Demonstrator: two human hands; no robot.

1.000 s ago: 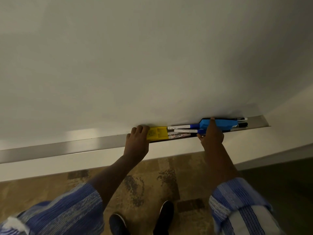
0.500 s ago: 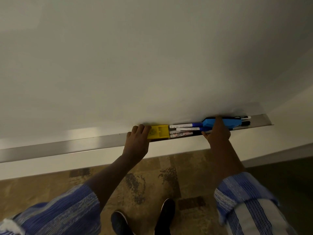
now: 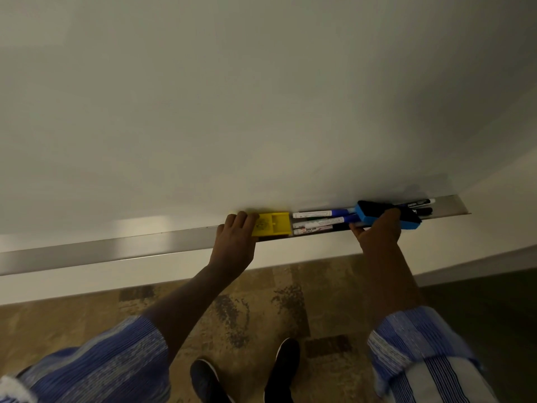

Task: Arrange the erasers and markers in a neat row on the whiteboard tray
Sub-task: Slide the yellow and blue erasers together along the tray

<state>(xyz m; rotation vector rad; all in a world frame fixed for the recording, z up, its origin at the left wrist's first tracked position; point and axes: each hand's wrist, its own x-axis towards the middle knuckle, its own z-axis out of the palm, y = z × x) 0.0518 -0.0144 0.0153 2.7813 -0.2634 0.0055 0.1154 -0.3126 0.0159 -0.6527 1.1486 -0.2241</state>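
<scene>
A yellow eraser [image 3: 274, 223] lies in the metal whiteboard tray [image 3: 116, 250]. My left hand [image 3: 235, 239] rests on the eraser's left end, fingers curled over it. To its right lie three white markers [image 3: 316, 221] side by side, two with blue caps. A blue eraser [image 3: 377, 213] sits tilted on edge, its black felt facing up, lifted over the markers. My right hand [image 3: 376, 232] grips it from the front. Behind it two black-capped markers [image 3: 418, 206] stick out to the right.
The whiteboard [image 3: 261, 97] fills the upper view. The tray's right end [image 3: 462, 203] stops just past the markers, with wall beyond. Patterned carpet [image 3: 261, 301] and my two dark shoes [image 3: 247, 373] are below.
My right hand has tipped the blue eraser up on edge and shifted it slightly right. My left hand has stayed on the yellow eraser.
</scene>
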